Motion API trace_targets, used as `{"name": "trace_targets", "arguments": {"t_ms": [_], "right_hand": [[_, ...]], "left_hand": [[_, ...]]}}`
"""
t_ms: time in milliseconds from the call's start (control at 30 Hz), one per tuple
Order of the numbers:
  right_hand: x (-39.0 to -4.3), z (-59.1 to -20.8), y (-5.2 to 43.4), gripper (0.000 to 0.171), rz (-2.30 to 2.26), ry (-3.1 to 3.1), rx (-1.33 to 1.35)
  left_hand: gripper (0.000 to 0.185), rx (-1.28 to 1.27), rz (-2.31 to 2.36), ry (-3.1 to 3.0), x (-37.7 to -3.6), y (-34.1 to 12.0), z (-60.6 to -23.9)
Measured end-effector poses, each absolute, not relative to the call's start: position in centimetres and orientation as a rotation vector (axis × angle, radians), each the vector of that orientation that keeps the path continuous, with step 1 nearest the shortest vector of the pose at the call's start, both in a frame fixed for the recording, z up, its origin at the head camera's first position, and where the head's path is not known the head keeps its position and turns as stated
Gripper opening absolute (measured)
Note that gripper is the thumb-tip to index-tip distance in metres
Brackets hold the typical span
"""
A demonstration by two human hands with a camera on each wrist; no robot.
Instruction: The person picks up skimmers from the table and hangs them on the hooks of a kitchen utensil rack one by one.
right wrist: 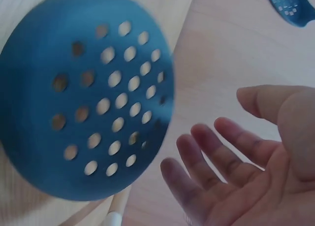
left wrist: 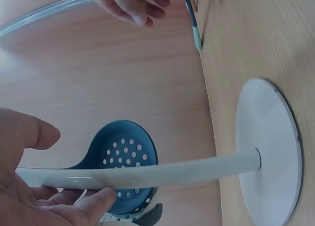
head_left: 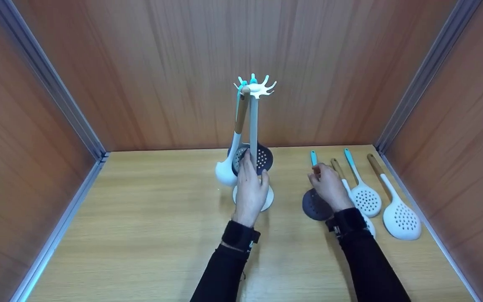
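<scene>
A person's left hand curls loosely round the upright pole of a white utensil stand, just above its round base. To the right of the stand, the right hand hovers with fingers relaxed and apart, gripping nothing, over the dark slotted skimmer lying flat on the wooden table. The skimmer's long axis runs away from the person, teal handle pointing back. The right hand is nearer it. Beyond, a white ladle hangs on the stand
</scene>
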State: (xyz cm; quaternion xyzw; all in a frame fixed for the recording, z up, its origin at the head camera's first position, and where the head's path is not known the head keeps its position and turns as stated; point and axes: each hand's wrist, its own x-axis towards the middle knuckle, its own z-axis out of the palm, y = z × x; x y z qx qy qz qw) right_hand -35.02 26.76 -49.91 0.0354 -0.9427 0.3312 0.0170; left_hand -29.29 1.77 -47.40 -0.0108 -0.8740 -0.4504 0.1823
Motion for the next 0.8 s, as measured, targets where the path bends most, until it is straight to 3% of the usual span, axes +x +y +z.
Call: {"name": "trace_targets", "arguments": {"t_ms": [367,567,800], "right_hand": [[-36.1,-51.8,28.3,0.039,0.752,-3.01,-0.087],[-37.4,-52.1,28.1,0.034,0.73,-3.092,-0.163],[-38.1,-51.9,27.1,0.05,0.701,-3.155,-0.15]], "left_hand": [[0.053,0.0,-1.143,-2.434,-30.8,0.8,-48.0],[0.049,-0.018,-1.136,-2.412,-31.1,0.5,-48.3],[0.045,-0.079,-1.004,-2.354,-31.3,0.2,-49.1]]}}
